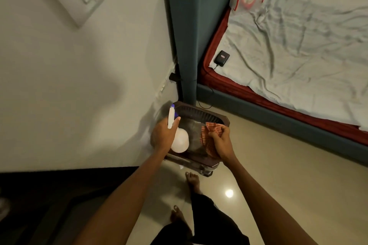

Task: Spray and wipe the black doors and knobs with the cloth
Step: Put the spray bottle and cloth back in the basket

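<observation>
My left hand point(163, 135) grips a white spray bottle point(179, 141) with a blue-tipped nozzle that points up toward the wall. My right hand point(220, 141) holds an orange checked cloth point(207, 135), bunched under the fingers. Both hands are over a small dark side table point(211, 117) with a raised ribbed rim, standing beside the bed's headboard. A black surface point(49, 195) runs along the lower left; I cannot tell whether it is a door, and no knob shows.
A teal padded headboard point(185, 36) and a bed with a red mattress and a crumpled pale sheet point(298, 45) fill the right. A black charger point(222, 57) and cable lie on the bed. A white wall point(79, 75) is at left. My bare feet point(192, 183) stand on shiny tiles.
</observation>
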